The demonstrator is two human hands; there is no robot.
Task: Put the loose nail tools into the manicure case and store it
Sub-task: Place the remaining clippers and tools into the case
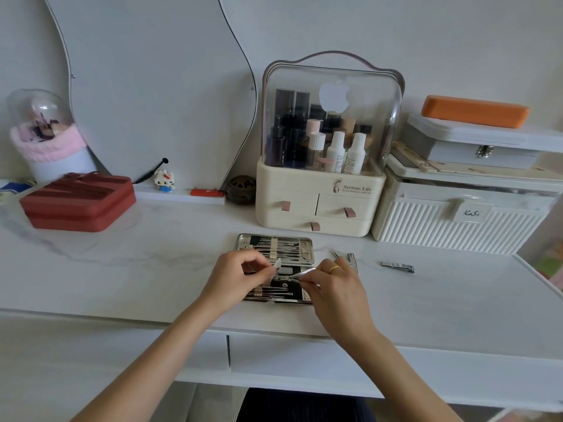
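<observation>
Over the open manicure case [275, 248] the right hand [332, 284] pinches a thin metal tool [304, 272], probably light, stiff and slippery; left hand [237, 275] pinches a strap.

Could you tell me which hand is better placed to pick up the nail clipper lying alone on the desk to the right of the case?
The right hand: the nail clipper lies on its side, beyond the manicure case, though it first must seat the tool it pinches.
</observation>
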